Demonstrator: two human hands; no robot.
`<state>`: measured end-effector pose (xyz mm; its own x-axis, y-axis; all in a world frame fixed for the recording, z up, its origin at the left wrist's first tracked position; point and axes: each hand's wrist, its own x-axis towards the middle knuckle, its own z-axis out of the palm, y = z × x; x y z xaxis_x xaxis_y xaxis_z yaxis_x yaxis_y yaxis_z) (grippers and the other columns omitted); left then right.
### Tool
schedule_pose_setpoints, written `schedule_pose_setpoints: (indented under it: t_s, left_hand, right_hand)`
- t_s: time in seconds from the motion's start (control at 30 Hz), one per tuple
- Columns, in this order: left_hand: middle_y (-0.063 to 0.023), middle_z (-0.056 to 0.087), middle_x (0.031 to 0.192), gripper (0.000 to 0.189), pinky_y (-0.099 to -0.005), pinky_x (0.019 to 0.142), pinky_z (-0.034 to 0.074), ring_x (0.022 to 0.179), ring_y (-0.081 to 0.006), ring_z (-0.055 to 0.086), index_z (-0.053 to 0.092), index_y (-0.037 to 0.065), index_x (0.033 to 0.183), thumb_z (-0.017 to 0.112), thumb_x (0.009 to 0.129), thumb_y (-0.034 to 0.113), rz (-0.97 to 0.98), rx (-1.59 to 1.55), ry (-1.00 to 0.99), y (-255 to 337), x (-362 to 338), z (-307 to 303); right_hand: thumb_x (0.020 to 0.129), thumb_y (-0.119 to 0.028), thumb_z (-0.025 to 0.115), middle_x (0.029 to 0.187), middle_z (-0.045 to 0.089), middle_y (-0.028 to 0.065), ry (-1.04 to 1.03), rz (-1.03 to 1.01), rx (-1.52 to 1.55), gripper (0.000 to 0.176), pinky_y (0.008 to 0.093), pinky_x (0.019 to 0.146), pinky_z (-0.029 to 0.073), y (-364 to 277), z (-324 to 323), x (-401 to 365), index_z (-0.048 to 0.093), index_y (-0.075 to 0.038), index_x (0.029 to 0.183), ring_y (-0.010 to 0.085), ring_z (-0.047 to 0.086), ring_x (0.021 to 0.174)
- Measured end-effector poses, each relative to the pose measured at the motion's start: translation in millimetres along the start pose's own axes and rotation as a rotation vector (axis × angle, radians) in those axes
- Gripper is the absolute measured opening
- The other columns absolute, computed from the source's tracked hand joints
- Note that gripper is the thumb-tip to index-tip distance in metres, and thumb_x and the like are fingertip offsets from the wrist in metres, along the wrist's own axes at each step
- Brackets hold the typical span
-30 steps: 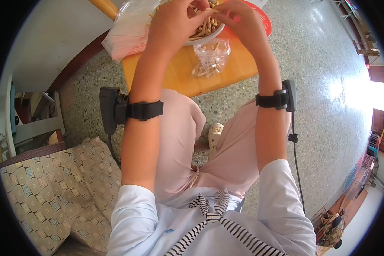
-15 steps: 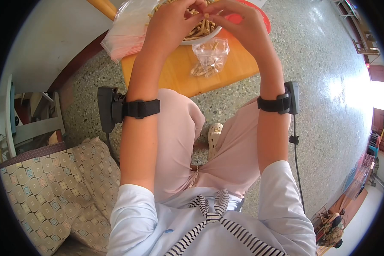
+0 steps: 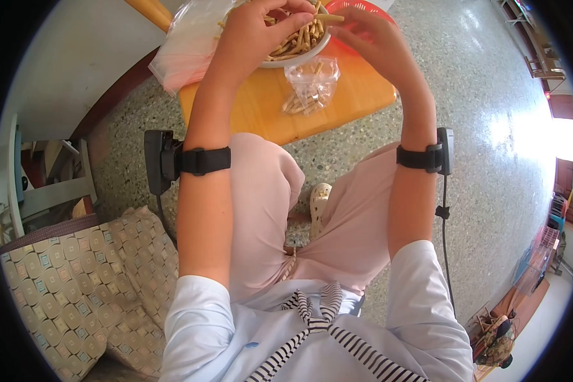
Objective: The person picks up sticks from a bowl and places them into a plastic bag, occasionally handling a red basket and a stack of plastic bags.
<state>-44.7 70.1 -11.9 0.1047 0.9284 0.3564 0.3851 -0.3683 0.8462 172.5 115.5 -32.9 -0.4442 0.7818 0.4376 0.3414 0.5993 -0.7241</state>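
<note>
My left hand (image 3: pixel 270 25) pinches a short tan stick-like piece (image 3: pixel 328 18), perhaps a dried root or stem, over a white bowl (image 3: pixel 293 62). The bowl holds many similar tan pieces (image 3: pixel 305 41). My right hand (image 3: pixel 369 32) is beside the stick's right end, its thumb and fingers apart and slightly blurred. Close to the bowl, on the near side, a small clear zip bag (image 3: pixel 312 79) lies with several tan pieces inside. Behind my right hand is a red perforated basket (image 3: pixel 353 5), partly covered by it.
A wooden table (image 3: pixel 248 105) carries these things. Stacked clear plastic bags with red edges (image 3: pixel 184 54) lie at its left. A patterned cloth (image 3: pixel 76 280) covers something at lower left. Speckled floor (image 3: pixel 465 83) stretches to the right, with shelves and racks at the far edge.
My right hand has moved right, away from my left, and its fingers have parted. The stick now shows between the hands, held by the left. More of the bowl is visible.
</note>
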Motion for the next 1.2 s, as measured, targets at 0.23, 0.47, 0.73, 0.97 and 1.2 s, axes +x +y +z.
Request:
schedule_pose_setpoints:
  t_s: [0.23,0.47,0.73,0.97,1.2]
  left_hand:
    - [-0.0068,0.072,0.084,0.019,-0.0340,0.070,0.050,0.077,-0.0229,0.067,0.075,0.010,0.094,0.071,0.084,0.026,0.020,0.364,-0.230,-9.7,-0.6,-4.6]
    - [-0.0071,0.073,0.087,0.019,-0.0367,0.073,0.052,0.081,-0.0242,0.068,0.076,0.015,0.096,0.071,0.083,0.027,-0.018,0.457,-0.432,-13.5,-3.6,8.4]
    - [-0.0065,0.073,0.096,0.018,-0.0391,0.078,0.052,0.089,-0.0271,0.068,0.076,0.017,0.099,0.070,0.084,0.026,0.118,0.458,-0.036,-16.3,1.0,6.5]
    - [-0.0042,0.072,0.095,0.020,-0.0380,0.077,0.053,0.092,-0.0251,0.068,0.072,0.016,0.102,0.071,0.083,0.017,-0.158,0.428,-0.165,-58.5,-7.8,-3.5]
    - [-0.0031,0.072,0.093,0.021,-0.0375,0.077,0.054,0.091,-0.0241,0.069,0.073,0.016,0.102,0.073,0.081,0.017,-0.253,0.612,-0.141,-37.9,-6.4,2.1]
  right_hand:
    - [0.085,-0.050,0.070,0.079,0.069,0.0145,-0.399,0.609,-0.512,0.046,0.0382,0.067,0.051,-4.3,1.7,-4.3,0.074,-0.004,0.091,0.0270,0.067,0.073]
    - [0.089,-0.038,0.069,0.082,0.070,0.0100,-0.417,0.396,-0.375,0.036,0.0339,0.068,0.050,17.5,1.8,-9.4,0.072,-0.003,0.096,0.0199,0.063,0.072]
    - [0.087,-0.043,0.068,0.085,0.072,0.0136,-0.387,0.424,-0.306,0.039,0.0391,0.069,0.052,20.8,-2.8,-8.0,0.074,-0.005,0.093,0.0280,0.068,0.077]
    - [0.088,-0.045,0.066,0.087,0.071,0.0104,-0.150,0.321,-0.361,0.037,0.0402,0.072,0.053,21.5,0.1,-8.6,0.073,-0.012,0.102,0.0278,0.068,0.083]
    - [0.087,-0.035,0.068,0.089,0.071,0.0084,-0.108,0.252,-0.343,0.026,0.0386,0.073,0.053,6.3,12.9,-4.5,0.073,-0.017,0.106,0.0260,0.068,0.085]
